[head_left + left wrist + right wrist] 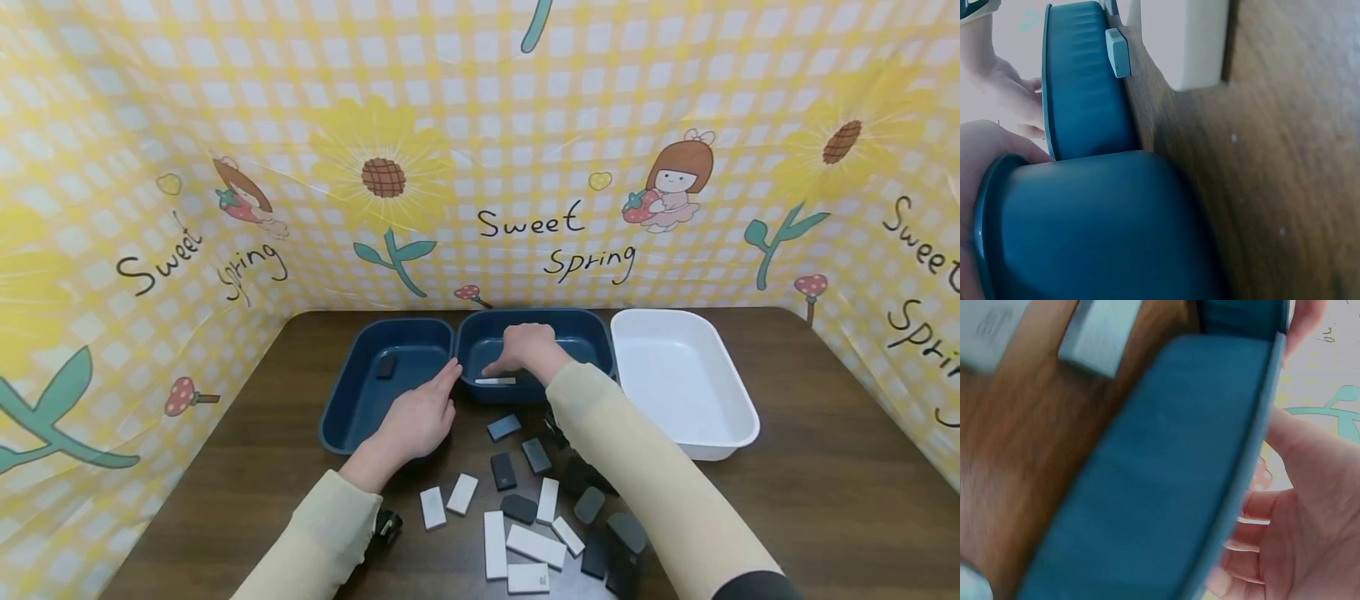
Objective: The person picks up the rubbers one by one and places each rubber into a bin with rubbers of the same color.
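My left hand (420, 419) lies over the right side of the left blue bin (333, 408), fingers straight along its rim near the middle bin. A small dark block (386, 367) lies inside that left bin. My right hand (531, 346) reaches down into the middle blue bin (536, 392). Right beside its lowered fingers is a white block (497, 381), near the bin's front wall. In the right wrist view the right hand (1316, 506) bends over the rim, which hides the fingertips; whether they pinch the white block is not visible.
A white bin (675, 375) stands at the right of the row. In front lie several white blocks (536, 546), dark blocks (503, 472) and blue-grey blocks (503, 427), some partly covered by my right forearm. A checked yellow cloth (465, 67) encloses the wooden table (817, 467).
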